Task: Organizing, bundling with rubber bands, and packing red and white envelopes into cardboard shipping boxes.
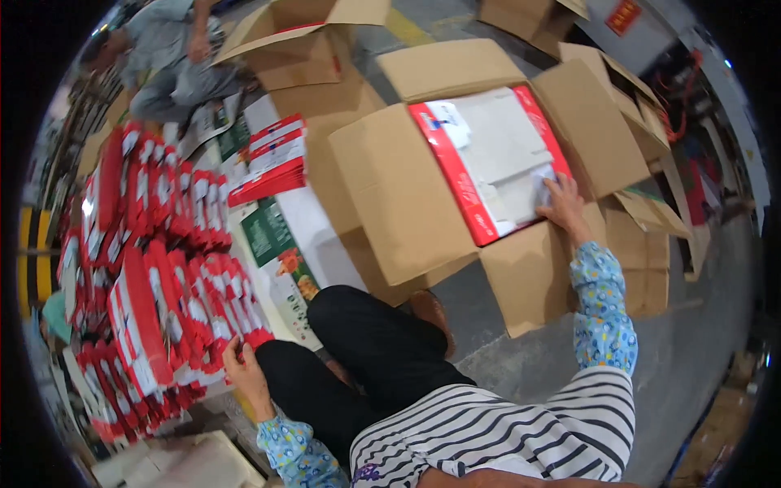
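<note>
Head view: flat red-edged packs (496,159) lie in the open carton (407,195), right hand (560,203) pressing flat, holding nothing. Likely light, slick, bendy; best pinched at edges. Left hand (242,368) fingers touch the red stack (163,285).

Packing warehouse: cardboard cartons (407,195), stacked red boxes (163,268)

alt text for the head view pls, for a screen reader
A seated person's right hand presses on white sheets inside a red-edged flat pack in an open brown cardboard box, while the left hand touches rows of red-and-white flat packages on the floor. Green printed sheets lie between them, and another person crouches at top left.
</note>
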Tool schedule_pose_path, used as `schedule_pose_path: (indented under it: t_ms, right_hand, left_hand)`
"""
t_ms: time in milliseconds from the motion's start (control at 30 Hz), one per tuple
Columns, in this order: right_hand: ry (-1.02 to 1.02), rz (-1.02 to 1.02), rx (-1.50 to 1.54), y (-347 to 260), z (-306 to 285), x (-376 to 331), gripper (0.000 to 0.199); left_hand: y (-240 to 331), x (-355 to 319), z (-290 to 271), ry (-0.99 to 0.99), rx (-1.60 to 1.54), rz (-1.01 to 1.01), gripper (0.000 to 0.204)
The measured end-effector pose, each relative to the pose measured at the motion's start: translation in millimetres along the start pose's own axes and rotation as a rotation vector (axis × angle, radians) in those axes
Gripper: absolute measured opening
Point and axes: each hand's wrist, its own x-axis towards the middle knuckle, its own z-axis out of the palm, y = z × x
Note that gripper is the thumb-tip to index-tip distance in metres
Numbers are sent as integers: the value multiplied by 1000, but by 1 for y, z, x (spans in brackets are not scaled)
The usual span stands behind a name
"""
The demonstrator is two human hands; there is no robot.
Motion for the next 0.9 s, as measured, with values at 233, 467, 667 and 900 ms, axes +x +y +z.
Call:
schedule_pose_path:
  t_ms: [233,467,667,900]
  right_hand:
    - [-33,-25,28,-3,3,0,83]
    - [204,-259,87,55,5,44,62]
    - [-21,-672,941,-192,-78,9,34]
    - [-809,-857,1453,-534,-139,-154,37]
  left_hand:
    - [-1,-18,-26,91,6,-54,24]
    - [-33,-33,-71,408,-306,-279,32]
    - [-74,-6,-162,667,-970,-586,67]
    - [-153,56,-179,658,-1111,-799,84]
